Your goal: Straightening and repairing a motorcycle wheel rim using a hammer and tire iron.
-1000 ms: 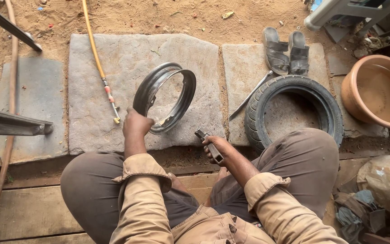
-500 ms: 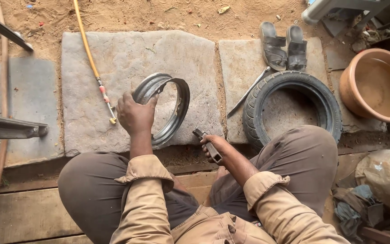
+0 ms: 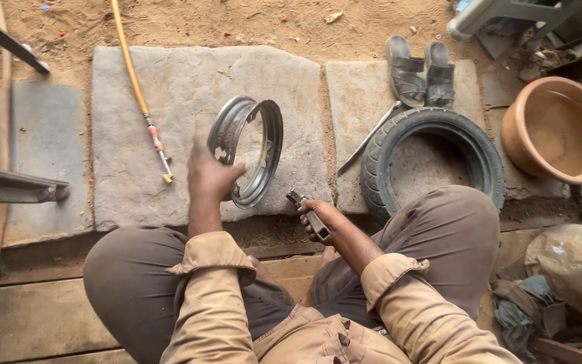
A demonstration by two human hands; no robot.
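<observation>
A: Where is the metal wheel rim (image 3: 247,149) right now?

B: It stands tilted on its edge on the large stone slab (image 3: 190,87), in front of the seated person's knees. The left hand (image 3: 209,174) is against its near side, thumb stretched to the rim's edge, fingers spread rather than closed around it.

A: And the right hand (image 3: 321,217)?

B: It is wrapped around a small dark metal tool (image 3: 309,214), whose head pokes out past the knuckles toward the slab. That hand sits just to the right of the rim, not touching it.

A: What lies around them?

B: A black tyre (image 3: 432,158) lies flat to the right, partly on a second slab and touching the person's right knee. A slim metal lever (image 3: 369,137) lies slanted against the tyre's left side. A pair of dark sandals (image 3: 421,72) sits beyond the tyre. A yellow hose (image 3: 134,84) with a metal nozzle crosses the large slab's left part, well apart from the rim. A terracotta basin (image 3: 559,128) stands at far right.
</observation>
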